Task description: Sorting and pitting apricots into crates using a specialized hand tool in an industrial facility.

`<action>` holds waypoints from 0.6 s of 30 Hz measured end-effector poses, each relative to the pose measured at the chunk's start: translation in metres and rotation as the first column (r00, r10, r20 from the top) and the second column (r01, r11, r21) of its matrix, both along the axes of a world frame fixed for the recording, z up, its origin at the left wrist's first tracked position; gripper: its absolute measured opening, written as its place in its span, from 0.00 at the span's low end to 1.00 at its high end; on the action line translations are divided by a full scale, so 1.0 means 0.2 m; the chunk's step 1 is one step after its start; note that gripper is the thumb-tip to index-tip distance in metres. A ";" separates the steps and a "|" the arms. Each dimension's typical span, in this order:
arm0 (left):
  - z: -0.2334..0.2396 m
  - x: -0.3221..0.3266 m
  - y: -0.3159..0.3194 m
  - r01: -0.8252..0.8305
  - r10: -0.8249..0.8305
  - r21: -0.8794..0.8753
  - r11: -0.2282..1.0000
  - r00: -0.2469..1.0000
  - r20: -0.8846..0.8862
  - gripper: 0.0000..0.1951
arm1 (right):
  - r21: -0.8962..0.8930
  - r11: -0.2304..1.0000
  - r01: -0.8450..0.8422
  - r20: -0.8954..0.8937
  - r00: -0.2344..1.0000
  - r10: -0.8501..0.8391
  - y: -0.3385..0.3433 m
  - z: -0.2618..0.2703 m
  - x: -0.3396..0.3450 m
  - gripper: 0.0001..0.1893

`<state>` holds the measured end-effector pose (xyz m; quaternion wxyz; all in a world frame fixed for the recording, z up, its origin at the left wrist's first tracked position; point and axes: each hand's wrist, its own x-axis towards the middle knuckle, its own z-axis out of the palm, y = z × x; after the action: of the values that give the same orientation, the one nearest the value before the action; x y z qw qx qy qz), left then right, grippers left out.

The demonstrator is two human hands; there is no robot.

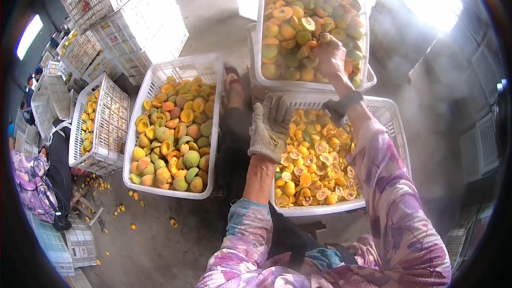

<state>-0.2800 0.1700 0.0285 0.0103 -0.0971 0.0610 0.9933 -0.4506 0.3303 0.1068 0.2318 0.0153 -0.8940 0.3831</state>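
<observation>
My left hand [271, 130], in a grey knitted work glove, is raised over the left edge of a white plastic crate [320, 210]. Its fingers are apart and no fruit shows in it. Small yellow fruit pieces [304, 160], many with pale centres, fill that crate. My bare right hand [331, 54] reaches into the upper crate [260, 28], its fingers around an orange apricot-like fruit piece [311, 48]. Whole and cut green-orange fruits lie beneath it. Another white crate [172, 195] at the left holds hollowed halves and whole fruits [176, 136].
Stacked white crates [132, 28] stand at the upper left, with a filled crate [106, 128] below them. Another person [36, 180] sits at the far left. Fruit pieces [120, 209] are scattered on the concrete floor. Strong light washes out the upper right.
</observation>
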 end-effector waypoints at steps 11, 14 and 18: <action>0.26 0.09 0.00 -0.025 0.027 -0.217 0.976 1.000 0.005 0.26 | -0.086 0.816 -0.572 0.070 0.813 0.578 -0.16 0.06 0.67 0.13; 0.16 0.05 -0.04 -0.165 0.172 -0.138 0.977 0.984 0.039 0.23 | -0.044 0.931 -0.361 0.002 0.932 0.362 -0.20 -0.06 0.86 0.11; 0.15 0.06 -0.01 -0.151 0.158 -0.241 0.959 0.987 0.007 0.21 | 0.090 0.936 -0.339 -0.011 0.940 0.341 -0.27 -0.28 1.01 0.12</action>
<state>-0.2672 0.1677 0.0585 -0.0784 -0.1149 0.1727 0.9751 -0.2479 0.2758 0.0517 0.1729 0.1848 -0.8906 0.3779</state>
